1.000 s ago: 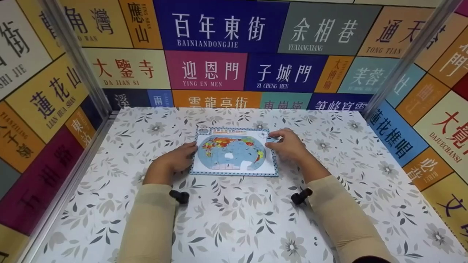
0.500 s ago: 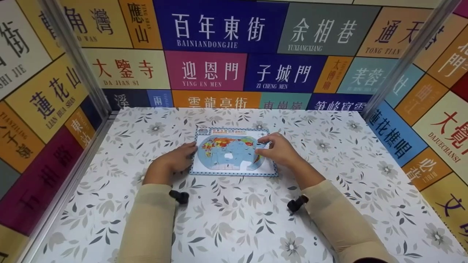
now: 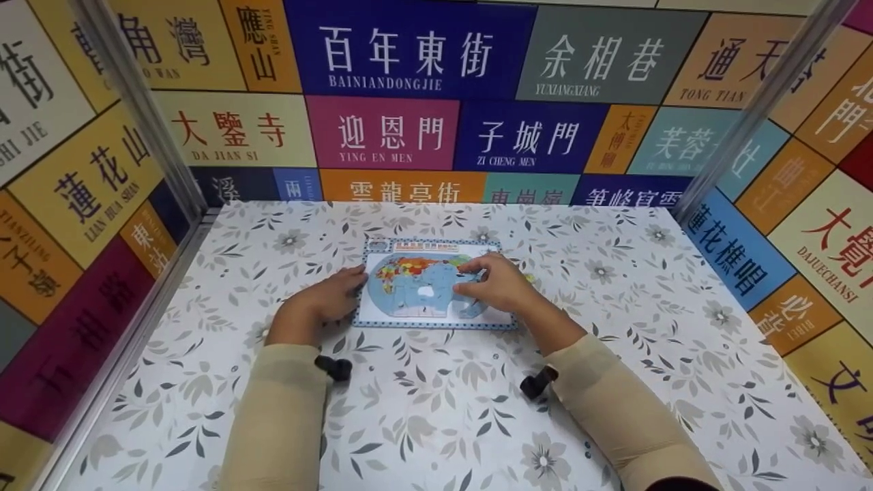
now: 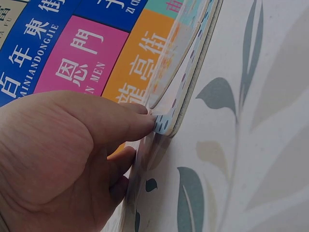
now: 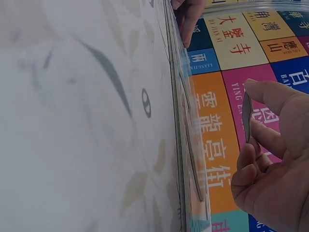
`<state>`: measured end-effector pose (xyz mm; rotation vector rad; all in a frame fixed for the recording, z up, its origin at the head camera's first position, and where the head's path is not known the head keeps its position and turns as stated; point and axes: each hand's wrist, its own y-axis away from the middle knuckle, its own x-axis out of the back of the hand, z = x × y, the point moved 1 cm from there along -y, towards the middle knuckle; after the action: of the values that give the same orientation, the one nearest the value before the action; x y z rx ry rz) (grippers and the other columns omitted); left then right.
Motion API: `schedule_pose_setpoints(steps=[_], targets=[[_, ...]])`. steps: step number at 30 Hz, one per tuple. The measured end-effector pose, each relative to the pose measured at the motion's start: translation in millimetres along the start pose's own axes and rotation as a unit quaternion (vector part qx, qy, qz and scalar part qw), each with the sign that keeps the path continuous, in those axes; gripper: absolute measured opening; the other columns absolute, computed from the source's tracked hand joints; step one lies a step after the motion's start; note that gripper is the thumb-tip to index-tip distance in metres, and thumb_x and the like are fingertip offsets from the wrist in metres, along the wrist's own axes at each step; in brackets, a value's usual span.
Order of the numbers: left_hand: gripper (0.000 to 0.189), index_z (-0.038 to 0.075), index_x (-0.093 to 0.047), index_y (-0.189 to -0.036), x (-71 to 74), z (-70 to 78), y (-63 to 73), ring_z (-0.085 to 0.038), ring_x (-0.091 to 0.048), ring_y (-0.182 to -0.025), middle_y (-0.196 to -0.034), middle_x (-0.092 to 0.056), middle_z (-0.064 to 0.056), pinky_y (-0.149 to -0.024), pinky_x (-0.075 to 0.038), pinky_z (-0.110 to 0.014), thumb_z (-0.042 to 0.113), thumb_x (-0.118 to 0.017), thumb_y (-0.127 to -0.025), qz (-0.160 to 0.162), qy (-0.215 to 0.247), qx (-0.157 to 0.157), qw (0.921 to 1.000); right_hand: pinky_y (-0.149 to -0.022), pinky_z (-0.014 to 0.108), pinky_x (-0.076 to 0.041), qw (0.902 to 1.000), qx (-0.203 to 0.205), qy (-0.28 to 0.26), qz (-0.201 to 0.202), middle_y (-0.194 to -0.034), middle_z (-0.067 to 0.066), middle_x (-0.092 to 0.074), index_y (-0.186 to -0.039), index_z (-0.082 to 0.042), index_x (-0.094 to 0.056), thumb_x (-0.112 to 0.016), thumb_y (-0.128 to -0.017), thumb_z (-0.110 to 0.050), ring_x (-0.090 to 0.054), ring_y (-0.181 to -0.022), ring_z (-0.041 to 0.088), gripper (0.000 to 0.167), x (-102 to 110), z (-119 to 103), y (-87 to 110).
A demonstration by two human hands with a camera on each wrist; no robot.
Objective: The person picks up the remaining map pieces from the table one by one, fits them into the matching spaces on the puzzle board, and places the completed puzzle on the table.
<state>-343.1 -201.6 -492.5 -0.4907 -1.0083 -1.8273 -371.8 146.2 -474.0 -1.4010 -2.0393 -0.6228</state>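
Observation:
A world-map jigsaw puzzle (image 3: 423,323) with a blue dotted border lies flat on the table. White gaps show in the lower part of its map. My left hand (image 3: 331,294) rests at the puzzle's left edge; in the left wrist view its thumb (image 4: 130,118) touches a corner of the board. Over the puzzle's right half, my right hand (image 3: 501,281) pinches a thin puzzle piece (image 5: 247,118) between thumb and fingers. The right wrist view shows this piece edge-on, apart from the board, so its printed face is hidden. The right hand covers part of the map.
A floral white cloth (image 3: 436,409) covers the table around the puzzle. Printed panels (image 3: 389,133) with metal corner posts (image 3: 757,109) stand at the back and sides. A small yellowish bit (image 3: 529,278) shows beside the right hand. Black wrist devices (image 3: 539,382) sit at both sleeves.
My right hand has moved left from the puzzle's right edge to over the map, with the puzzle piece in its pinch. The left hand has stayed in place.

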Motion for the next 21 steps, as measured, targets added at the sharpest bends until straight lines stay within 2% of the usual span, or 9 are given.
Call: schedule_pose_setpoints(steps=[6,16,21], targets=[[0.074,0.029,-0.028,-0.171,0.0,1.3,1.6,-0.025,0.000,-0.171,-0.183,-0.009,0.013,-0.139,-0.007,-0.057,0.009,-0.050,-0.103,-0.001,0.003,0.006,1.0000,-0.093,0.043,-0.055,0.9997,0.018,-0.013,-0.012,-0.131,0.007,-0.066,-0.129,-0.016,-0.077,-0.085,-0.090,-0.042,-0.063,-0.106,0.025,0.047,-6.5,-2.5,1.1],[0.071,0.031,-0.028,-0.171,1.6,1.7,0.4,-0.025,0.001,-0.171,-0.183,-0.007,0.013,-0.139,-0.006,-0.057,0.013,-0.049,-0.106,-0.005,-0.003,0.006,1.0000,-0.092,0.042,-0.056,0.9989,-0.013,0.013,-0.043,-0.131,0.004,-0.066,-0.122,-0.024,-0.077,-0.087,-0.088,-0.043,-0.064,-0.108,0.023,0.041,-17.9,0.7,0.6],[0.071,0.030,-0.028,-0.171,0.8,1.3,1.0,-0.025,0.002,-0.171,-0.183,-0.008,0.013,-0.139,-0.005,-0.057,0.011,-0.048,-0.106,-0.005,0.001,0.003,1.0000,-0.094,0.044,-0.057,0.9977,-0.009,0.015,-0.066,-0.130,0.005,-0.068,-0.122,-0.021,-0.077,-0.087,-0.089,-0.041,-0.066,-0.110,0.022,0.039,-18.8,3.3,2.1]])
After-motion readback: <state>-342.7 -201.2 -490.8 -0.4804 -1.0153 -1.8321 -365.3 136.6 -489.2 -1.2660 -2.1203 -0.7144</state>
